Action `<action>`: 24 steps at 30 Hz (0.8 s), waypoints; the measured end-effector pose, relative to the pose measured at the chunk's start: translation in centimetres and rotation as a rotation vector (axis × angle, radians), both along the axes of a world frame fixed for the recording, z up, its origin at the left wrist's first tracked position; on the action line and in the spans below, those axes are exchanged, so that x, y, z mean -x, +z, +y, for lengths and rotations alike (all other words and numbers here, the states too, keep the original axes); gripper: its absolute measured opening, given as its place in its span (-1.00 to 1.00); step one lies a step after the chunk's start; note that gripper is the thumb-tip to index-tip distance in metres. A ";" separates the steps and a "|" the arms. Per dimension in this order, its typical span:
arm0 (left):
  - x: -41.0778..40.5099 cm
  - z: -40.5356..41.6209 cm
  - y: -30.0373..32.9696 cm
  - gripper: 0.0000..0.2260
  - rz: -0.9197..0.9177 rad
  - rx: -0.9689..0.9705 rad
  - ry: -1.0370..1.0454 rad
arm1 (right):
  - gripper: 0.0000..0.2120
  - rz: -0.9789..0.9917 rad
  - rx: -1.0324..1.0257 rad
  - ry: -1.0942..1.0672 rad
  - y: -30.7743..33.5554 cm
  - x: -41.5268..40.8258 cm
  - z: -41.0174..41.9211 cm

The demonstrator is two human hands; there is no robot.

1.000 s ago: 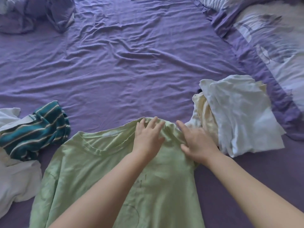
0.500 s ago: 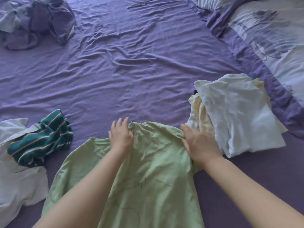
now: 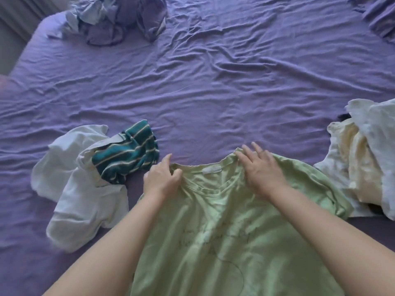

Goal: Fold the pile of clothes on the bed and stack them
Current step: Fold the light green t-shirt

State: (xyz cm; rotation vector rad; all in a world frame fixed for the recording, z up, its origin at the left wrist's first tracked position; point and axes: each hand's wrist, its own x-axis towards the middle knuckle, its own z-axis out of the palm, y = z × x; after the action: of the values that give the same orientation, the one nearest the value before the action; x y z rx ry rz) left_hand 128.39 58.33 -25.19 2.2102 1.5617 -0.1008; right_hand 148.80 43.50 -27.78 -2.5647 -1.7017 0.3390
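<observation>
A light green T-shirt (image 3: 215,236) lies spread in front of me on the purple bed sheet (image 3: 203,82), collar pointing away. My left hand (image 3: 161,180) pinches the left end of the collar between thumb and fingers. My right hand (image 3: 260,167) lies flat with spread fingers on the shirt's right shoulder. A teal striped garment (image 3: 126,154) lies crumpled on a white shirt (image 3: 77,182) at the left. White and cream clothes (image 3: 363,161) are heaped at the right.
A crumpled purple and pale blue bundle (image 3: 115,18) sits at the far left corner of the bed. Purple bedding (image 3: 380,16) bunches at the far right. The bed's left edge (image 3: 19,58) shows at upper left.
The view has swung left. My left hand slid left along the collar and now pinches its left end. My right hand moved up onto the right shoulder, fingers spread flat.
</observation>
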 end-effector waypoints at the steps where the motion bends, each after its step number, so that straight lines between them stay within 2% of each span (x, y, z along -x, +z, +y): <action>1: 0.5 0.3 -0.1 -0.44 0.038 -0.038 -0.051 | -0.41 -0.040 0.078 -0.026 0.2 -0.2 0.5; 2: 1.1 0.5 -0.2 -0.50 0.082 -0.070 -0.107 | -0.42 -0.083 0.112 -0.051 0.2 -0.4 1.0; 4: 2.2 0.8 -0.7 -0.66 0.110 -0.114 -0.178 | -0.53 -0.151 0.017 -0.088 0.0 -0.5 1.2; 6: 2.9 1.2 -0.8 -0.79 0.029 -0.152 -0.116 | -0.76 -0.172 -0.115 -0.114 0.1 -0.5 1.5; 8: 3.0 1.9 -0.3 -0.83 0.040 -0.240 -0.044 | -0.83 -0.172 -0.214 -0.161 -0.2 -0.9 1.9; 11: 2.8 2.0 -0.1 -0.75 0.212 -0.423 -0.122 | -0.72 -0.142 -0.278 -0.140 -0.3 -0.6 2.2; 13: 2.3 0.4 -0.6 -0.56 0.174 -0.446 -0.230 | -0.56 -0.112 -0.203 -0.098 -0.4 0.3 1.6; 15: 1.3 -2.4 -1.4 -0.49 0.141 -0.406 -0.435 | -0.45 -0.171 -0.166 -0.035 -0.8 1.1 -0.2; 17: -0.1 -5.8 -2.2 -0.51 0.095 -0.353 -0.641 | -0.49 -0.237 -0.164 0.019 -0.9 1.8 -2.7; 20: -2.5 -10.4 -3.0 -0.49 0.079 -0.184 -0.819 | -0.69 -0.320 -0.151 0.104 -1.6 2.1 -7.0; 24: -5.0 -13.5 -3.2 -0.34 0.167 -0.105 -0.952 | -0.64 -0.357 -0.106 0.171 -1.6 1.8 -12.6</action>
State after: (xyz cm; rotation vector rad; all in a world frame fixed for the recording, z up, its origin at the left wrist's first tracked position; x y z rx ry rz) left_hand 133.44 44.85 -28.39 2.8888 0.4533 -0.4944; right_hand 147.01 30.92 -29.41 -2.5237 -1.9944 -0.2151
